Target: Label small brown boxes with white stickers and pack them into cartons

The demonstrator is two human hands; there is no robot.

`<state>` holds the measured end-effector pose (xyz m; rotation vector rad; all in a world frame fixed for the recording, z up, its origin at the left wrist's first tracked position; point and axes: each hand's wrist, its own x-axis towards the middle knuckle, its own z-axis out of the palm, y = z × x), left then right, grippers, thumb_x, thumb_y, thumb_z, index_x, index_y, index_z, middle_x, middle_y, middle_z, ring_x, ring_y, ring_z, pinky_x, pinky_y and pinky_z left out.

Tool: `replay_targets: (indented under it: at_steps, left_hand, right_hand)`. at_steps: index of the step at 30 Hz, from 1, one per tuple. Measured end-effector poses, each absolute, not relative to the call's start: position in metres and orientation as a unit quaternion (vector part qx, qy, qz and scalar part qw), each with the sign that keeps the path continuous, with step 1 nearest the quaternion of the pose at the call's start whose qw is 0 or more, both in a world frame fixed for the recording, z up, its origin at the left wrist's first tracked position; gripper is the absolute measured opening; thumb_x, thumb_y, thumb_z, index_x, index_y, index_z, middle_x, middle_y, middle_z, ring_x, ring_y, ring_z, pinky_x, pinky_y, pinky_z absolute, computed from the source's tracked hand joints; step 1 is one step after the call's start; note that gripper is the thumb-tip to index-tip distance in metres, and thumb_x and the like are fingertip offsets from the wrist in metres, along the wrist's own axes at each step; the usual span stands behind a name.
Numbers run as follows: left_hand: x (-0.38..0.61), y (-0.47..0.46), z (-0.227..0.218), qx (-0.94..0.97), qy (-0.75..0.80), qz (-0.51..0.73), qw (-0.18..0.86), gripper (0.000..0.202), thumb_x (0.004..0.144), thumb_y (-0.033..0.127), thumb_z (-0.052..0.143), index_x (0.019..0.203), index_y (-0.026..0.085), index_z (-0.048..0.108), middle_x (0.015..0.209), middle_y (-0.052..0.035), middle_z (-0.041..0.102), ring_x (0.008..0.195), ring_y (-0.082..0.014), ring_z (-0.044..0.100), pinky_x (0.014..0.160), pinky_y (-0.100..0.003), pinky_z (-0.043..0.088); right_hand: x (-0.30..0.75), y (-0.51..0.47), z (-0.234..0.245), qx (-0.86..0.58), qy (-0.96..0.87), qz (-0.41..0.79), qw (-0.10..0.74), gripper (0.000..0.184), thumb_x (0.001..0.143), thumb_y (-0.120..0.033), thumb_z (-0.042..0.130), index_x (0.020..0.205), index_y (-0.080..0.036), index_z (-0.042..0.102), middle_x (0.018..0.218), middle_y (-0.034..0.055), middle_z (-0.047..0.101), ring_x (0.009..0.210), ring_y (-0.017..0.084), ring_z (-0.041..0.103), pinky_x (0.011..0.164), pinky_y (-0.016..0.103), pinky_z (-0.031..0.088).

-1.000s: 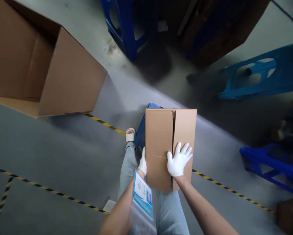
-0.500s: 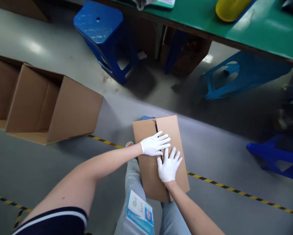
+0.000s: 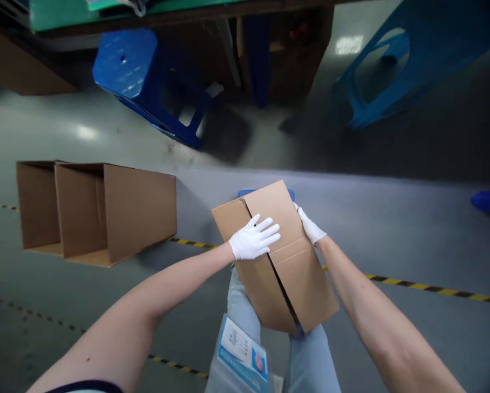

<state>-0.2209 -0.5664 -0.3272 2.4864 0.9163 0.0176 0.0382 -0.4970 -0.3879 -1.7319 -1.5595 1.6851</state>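
A brown cardboard box [image 3: 304, 273] sits tilted in front of my legs, with its top flaps folded in and a narrow dark gap between them. Its base rests on or over a blue plastic thing [image 3: 291, 194], of which only an edge shows. My left hand [image 3: 253, 238], in a white glove, lies flat across the flaps over the gap, fingers spread. Gripping the box's right side is my gloved right hand [image 3: 310, 225]; its fingers are partly hidden behind the edge.
Two open cardboard boxes [image 3: 140, 210] stand nested on the floor at left. A blue stool [image 3: 125, 63] and a lighter blue stool [image 3: 376, 82] are by the green table [image 3: 60, 13]. Yellow-black tape [image 3: 425, 288] crosses the floor. A badge [image 3: 242, 349] hangs before me.
My right hand has left the top flaps and moved to the box's right side. The box has turned counterclockwise. My left hand stays flat on top. The camera view has rotated.
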Motion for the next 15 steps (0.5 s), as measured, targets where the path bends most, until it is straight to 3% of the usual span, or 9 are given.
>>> replay_targets:
  at_steps: [3,6,8,11,15]
  left_hand:
    - [-0.222,-0.565,-0.323,0.906,0.345,-0.017,0.246,0.055,0.102,0.039,0.053,0.155,0.026,0.051,0.164,-0.0101,0.046,0.156,-0.0379,0.03,0.127,-0.067,0.011]
    - [-0.223,-0.561,-0.322,0.904,0.348,-0.033,0.245,0.054,0.102,0.038,0.05,0.155,0.026,0.051,0.164,-0.0115,0.046,0.155,-0.0389,0.032,0.126,-0.069,0.01]
    - [-0.224,-0.558,-0.323,0.907,0.341,-0.03,0.247,0.055,0.102,0.037,0.05,0.155,0.025,0.051,0.163,-0.0127,0.047,0.154,-0.0407,0.033,0.125,-0.07,0.011]
    - [-0.226,-0.556,-0.324,0.906,0.338,-0.023,0.256,0.056,0.101,0.035,0.051,0.156,0.024,0.05,0.163,-0.0145,0.047,0.153,-0.043,0.034,0.125,-0.071,0.013]
    - [-0.219,-0.547,-0.316,0.899,0.347,-0.03,0.265,0.056,0.101,0.036,0.049,0.156,0.021,0.05,0.162,-0.0167,0.047,0.152,-0.047,0.033,0.122,-0.075,0.015]
  right_hand:
    - [0.04,-0.548,-0.362,-0.628,-0.523,0.567,0.102,0.075,0.105,-0.064,0.024,0.16,-0.016,0.039,0.157,0.0139,0.052,0.14,0.026,0.052,0.118,0.046,0.04]
    - [0.023,-0.62,-0.318,-0.756,-0.544,0.361,0.034,0.077,0.101,-0.058,0.038,0.161,-0.008,0.035,0.165,0.0236,0.036,0.15,0.041,0.035,0.121,0.063,0.027]
    - [0.0,-0.662,-0.296,-0.806,-0.526,0.27,-0.024,0.071,0.1,-0.052,0.042,0.158,-0.01,0.042,0.168,0.0244,0.029,0.153,0.047,0.023,0.119,0.072,0.02]
    - [-0.032,-0.692,-0.289,-0.851,-0.473,0.226,-0.043,0.06,0.101,-0.041,0.041,0.154,-0.013,0.049,0.165,0.0225,0.034,0.153,0.045,0.023,0.116,0.073,0.021]
    - [-0.04,-0.686,-0.301,-0.891,-0.411,0.195,0.0,0.057,0.102,-0.036,0.037,0.152,-0.014,0.051,0.162,0.019,0.042,0.151,0.04,0.027,0.119,0.068,0.021]
